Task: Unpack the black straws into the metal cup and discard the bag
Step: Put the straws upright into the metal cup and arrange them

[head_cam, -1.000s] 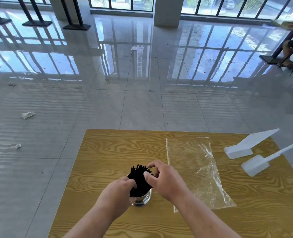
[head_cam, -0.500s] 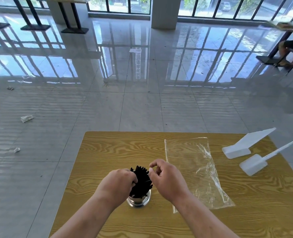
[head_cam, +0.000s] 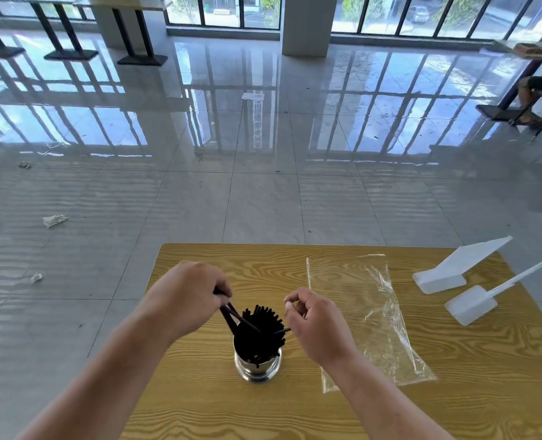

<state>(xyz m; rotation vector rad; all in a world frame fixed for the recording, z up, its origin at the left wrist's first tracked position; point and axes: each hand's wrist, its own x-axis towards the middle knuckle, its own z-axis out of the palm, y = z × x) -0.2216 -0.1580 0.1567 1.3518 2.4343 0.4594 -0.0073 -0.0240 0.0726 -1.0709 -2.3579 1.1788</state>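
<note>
Straws (head_cam: pixel 263 331) fill the metal cup (head_cam: pixel 257 369); the clear bag (head_cam: pixel 374 319) lies flat beside.

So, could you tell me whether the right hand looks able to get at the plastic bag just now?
Probably yes. The right hand hovers beside the metal cup, and the clear plastic bag lies flat on the table just to its right, with nothing between them.
</note>
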